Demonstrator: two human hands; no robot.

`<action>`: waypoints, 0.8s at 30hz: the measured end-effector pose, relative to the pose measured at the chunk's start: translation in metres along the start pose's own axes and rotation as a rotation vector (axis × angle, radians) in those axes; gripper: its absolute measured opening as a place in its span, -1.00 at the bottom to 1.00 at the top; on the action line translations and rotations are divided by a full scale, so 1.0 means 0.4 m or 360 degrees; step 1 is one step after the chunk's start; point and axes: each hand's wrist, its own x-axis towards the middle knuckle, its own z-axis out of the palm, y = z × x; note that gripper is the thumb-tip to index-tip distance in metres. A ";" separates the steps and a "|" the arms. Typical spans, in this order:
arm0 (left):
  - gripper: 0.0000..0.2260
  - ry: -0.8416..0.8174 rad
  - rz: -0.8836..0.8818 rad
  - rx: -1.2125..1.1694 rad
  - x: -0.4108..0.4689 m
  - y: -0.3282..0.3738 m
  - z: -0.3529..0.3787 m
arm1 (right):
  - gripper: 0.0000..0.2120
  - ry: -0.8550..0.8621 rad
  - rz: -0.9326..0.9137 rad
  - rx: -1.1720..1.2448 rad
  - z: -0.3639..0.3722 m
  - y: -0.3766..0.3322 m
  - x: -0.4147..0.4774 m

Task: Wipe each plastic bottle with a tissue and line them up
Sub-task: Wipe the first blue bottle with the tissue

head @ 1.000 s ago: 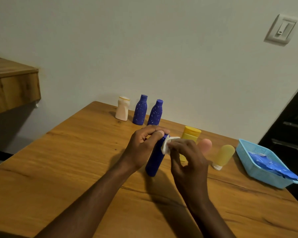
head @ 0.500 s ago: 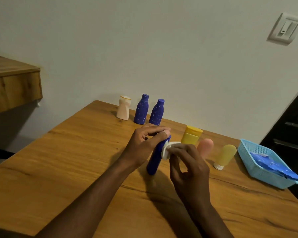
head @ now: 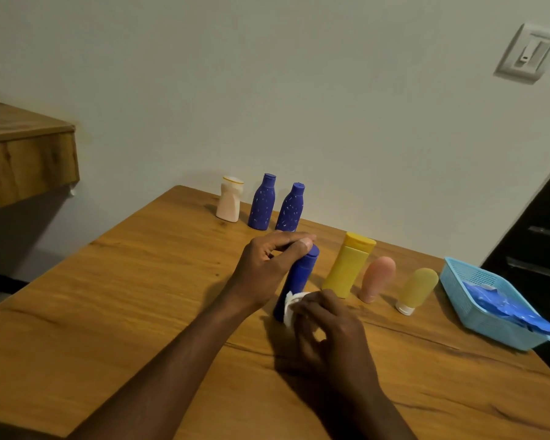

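Currently wiping: the left hand (head: 267,265) grips the dark blue bottle (head: 300,274) near its top, the right hand (head: 327,328) pinches the tissue (head: 290,304) against its base; next, probably standing it in line.

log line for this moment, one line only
phase: wiping | left hand: grips blue bottle near cap | right hand: holds tissue against bottle's lower body | bottle: standing on table

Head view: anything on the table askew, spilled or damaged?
Nothing stands out. The dark blue bottle tilts only because the left hand grips its top while the right hand presses the tissue low against it. No spills.
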 end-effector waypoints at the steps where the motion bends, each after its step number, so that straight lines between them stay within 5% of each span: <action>1: -0.78 0.0014 0.0004 0.0015 0.001 -0.001 -0.001 | -0.80 0.0133 -0.0021 0.0084 -0.009 0.004 0.009; 4: -0.79 0.0063 0.0030 0.0099 0.002 -0.004 0.005 | -0.83 0.0429 -0.0059 0.0197 -0.037 0.003 0.046; 8: -0.87 0.0093 0.0038 0.0185 -0.001 -0.004 0.009 | -0.80 0.0482 -0.0031 0.0197 -0.043 0.010 0.081; 13: -0.89 0.0082 0.0058 0.0313 -0.003 -0.003 0.011 | -0.78 0.0393 0.0005 0.0192 -0.019 0.027 0.064; 19: -0.87 0.0037 0.0074 0.0319 -0.005 0.006 0.006 | -0.72 -0.0032 0.0121 0.0074 0.012 0.059 0.013; 24: -0.88 0.0054 0.0062 0.0280 -0.004 0.007 0.007 | -0.78 0.0415 -0.0054 0.0197 -0.027 0.024 0.041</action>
